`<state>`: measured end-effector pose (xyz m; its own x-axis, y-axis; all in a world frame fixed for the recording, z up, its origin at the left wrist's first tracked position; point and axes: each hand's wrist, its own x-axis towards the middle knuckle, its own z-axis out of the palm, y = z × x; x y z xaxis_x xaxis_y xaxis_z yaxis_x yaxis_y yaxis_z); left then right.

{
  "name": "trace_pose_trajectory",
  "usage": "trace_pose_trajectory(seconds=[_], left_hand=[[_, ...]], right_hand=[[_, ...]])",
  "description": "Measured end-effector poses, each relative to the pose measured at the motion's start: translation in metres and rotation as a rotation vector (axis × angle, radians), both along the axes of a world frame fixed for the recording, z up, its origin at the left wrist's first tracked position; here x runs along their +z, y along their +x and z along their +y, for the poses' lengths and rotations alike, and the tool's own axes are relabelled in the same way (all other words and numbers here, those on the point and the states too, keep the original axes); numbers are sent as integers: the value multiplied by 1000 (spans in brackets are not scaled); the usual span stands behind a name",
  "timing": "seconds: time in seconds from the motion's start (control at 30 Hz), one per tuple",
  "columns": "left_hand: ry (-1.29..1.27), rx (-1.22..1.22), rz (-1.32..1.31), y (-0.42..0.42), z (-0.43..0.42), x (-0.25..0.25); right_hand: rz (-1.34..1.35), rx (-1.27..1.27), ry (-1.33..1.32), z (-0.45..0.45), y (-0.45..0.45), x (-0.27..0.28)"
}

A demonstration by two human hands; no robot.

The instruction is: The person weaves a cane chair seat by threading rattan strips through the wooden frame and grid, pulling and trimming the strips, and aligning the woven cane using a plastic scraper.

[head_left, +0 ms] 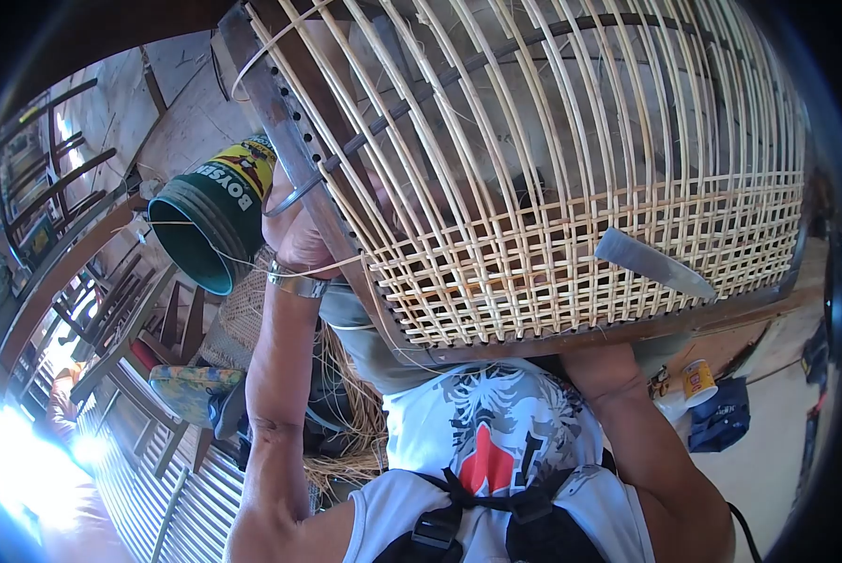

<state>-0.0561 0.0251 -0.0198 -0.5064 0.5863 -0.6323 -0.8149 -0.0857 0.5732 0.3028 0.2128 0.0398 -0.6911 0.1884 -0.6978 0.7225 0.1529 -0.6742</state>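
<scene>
Over my lap rests a dark wooden chair frame [524, 347] with a half-woven rattan panel [496, 272]. Crossed strands form a tight grid near me, while the far rattan strips run one way only. My left hand [301, 235], a metal watch [296, 281] on its wrist, wraps the frame's left rail from behind; its fingers are partly hidden. A thin strand crosses beside that hand. My right forearm [608, 371] goes under the near rail, and the weave hides the right hand. On the grid lies a flat, pointed grey blade [655, 263].
A green Boysen bucket [210, 220] lies tipped beyond my left arm. Loose rattan strands [355, 427] are heaped by my left side. Wooden chair frames [121, 328] stand at left. A yellow cup [697, 383] and a dark blue cloth item [721, 418] are at right.
</scene>
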Motion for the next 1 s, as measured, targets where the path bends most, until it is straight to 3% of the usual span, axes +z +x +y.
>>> trace_pose_trajectory(seconds=[0.57,0.67,0.73,0.83,0.87,1.0], left_hand=[[95,151,-141,30,-13,28],[323,73,-236,11,-15,22],[-186,-51,-11,20,-1,39],[-208,-171,-149,24,4,41],[2,-244,-161,20,3,32],[75,-212,-243,13,6,24]], right_hand=[[33,27,45,0,-4,-5],[51,47,73,-2,-7,-9],[68,59,97,-3,-9,-9],[92,87,140,-5,-9,-13],[99,95,156,-7,-10,-14],[134,133,226,-9,-11,-21]])
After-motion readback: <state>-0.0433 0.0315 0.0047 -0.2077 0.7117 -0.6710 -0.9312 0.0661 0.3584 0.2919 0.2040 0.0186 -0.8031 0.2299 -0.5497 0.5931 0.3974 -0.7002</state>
